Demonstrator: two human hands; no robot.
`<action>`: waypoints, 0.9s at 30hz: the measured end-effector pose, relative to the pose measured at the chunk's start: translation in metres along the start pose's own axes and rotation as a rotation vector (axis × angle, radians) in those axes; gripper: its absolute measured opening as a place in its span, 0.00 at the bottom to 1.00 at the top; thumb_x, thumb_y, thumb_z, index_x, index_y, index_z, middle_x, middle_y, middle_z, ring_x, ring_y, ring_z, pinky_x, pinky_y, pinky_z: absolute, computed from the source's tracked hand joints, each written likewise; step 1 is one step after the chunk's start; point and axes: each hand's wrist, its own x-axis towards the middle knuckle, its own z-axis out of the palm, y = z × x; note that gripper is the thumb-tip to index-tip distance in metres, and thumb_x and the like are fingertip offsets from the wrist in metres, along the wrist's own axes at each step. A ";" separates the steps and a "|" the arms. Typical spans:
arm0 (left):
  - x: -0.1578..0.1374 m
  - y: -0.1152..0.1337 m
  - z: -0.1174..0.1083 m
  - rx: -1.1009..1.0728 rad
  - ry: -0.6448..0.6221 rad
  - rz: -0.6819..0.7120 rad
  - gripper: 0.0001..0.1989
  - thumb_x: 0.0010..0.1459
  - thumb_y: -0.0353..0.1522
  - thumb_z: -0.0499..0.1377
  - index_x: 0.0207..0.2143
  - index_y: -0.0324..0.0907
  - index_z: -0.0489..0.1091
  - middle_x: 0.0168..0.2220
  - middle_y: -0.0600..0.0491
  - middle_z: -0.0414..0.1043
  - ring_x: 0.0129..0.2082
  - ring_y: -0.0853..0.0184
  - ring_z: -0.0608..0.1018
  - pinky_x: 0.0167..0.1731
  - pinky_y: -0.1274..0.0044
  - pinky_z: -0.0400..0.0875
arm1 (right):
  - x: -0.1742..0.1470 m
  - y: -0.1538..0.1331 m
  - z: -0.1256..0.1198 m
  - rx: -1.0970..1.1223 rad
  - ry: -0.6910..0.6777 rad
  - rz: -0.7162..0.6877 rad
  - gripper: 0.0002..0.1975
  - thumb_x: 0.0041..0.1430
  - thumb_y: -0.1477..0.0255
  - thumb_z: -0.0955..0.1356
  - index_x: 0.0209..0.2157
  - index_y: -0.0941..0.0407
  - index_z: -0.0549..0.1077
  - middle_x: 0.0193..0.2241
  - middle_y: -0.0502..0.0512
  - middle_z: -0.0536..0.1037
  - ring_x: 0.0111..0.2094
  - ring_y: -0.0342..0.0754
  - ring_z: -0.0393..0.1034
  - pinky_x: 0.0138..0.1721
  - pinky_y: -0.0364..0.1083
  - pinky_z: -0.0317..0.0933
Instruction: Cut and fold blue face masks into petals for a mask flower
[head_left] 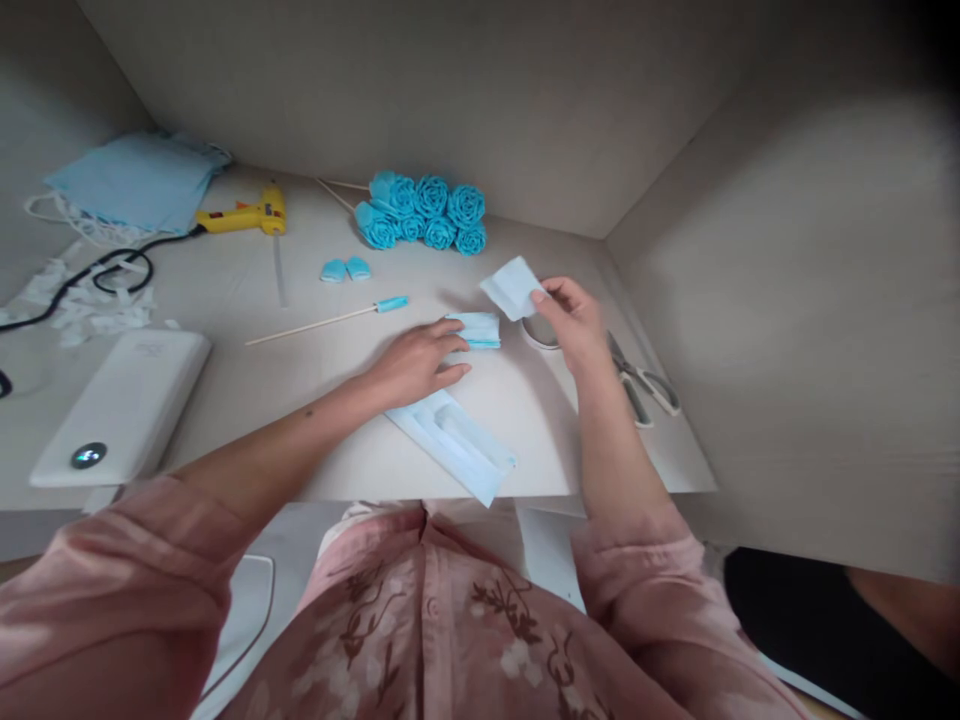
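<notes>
My right hand [574, 320] pinches a pale blue square of face-mask fabric [514, 284] between thumb and fingers, held above the table. My left hand [424, 358] lies on the table, fingers apart, its fingertips on a small stack of blue mask pieces [481, 331]. Below that hand rests a longer cut strip of mask fabric [457, 440], close to the table's front edge. A wooden stick [315, 327] with a blue wrapped tip lies left of the stack. Under the right hand, a white ring-shaped roll [537, 335] is partly hidden. Scissors [645, 380] lie beside the right forearm.
Several blue fabric roses [431, 200] on sticks lie at the back. Two blue petal pieces [345, 269] sit before them. Leftward are a yellow glue gun [247, 212], a pile of masks [139, 180], white scraps [90, 305] and a white power bank [127, 405]. Partition walls enclose the table.
</notes>
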 end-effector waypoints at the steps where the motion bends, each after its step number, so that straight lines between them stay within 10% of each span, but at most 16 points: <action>1: 0.000 0.000 0.000 0.002 -0.004 0.005 0.19 0.66 0.39 0.55 0.53 0.39 0.73 0.65 0.42 0.64 0.61 0.54 0.73 0.61 0.64 0.67 | 0.000 -0.001 -0.002 0.080 0.016 0.016 0.16 0.56 0.53 0.67 0.35 0.52 0.69 0.36 0.54 0.75 0.40 0.50 0.71 0.43 0.48 0.65; 14: -0.002 0.006 0.003 0.132 -0.151 0.067 0.22 0.66 0.42 0.55 0.57 0.41 0.73 0.66 0.46 0.64 0.68 0.45 0.61 0.65 0.55 0.58 | -0.016 -0.020 0.031 0.508 -0.188 0.355 0.21 0.43 0.54 0.75 0.33 0.53 0.70 0.28 0.48 0.71 0.27 0.42 0.66 0.20 0.41 0.61; 27: 0.001 0.006 -0.005 0.067 -0.048 0.074 0.15 0.65 0.38 0.55 0.43 0.40 0.79 0.46 0.45 0.79 0.51 0.53 0.77 0.54 0.63 0.68 | -0.023 0.002 0.060 -0.101 -0.128 0.114 0.19 0.59 0.65 0.66 0.51 0.54 0.75 0.24 0.48 0.69 0.23 0.43 0.62 0.28 0.43 0.60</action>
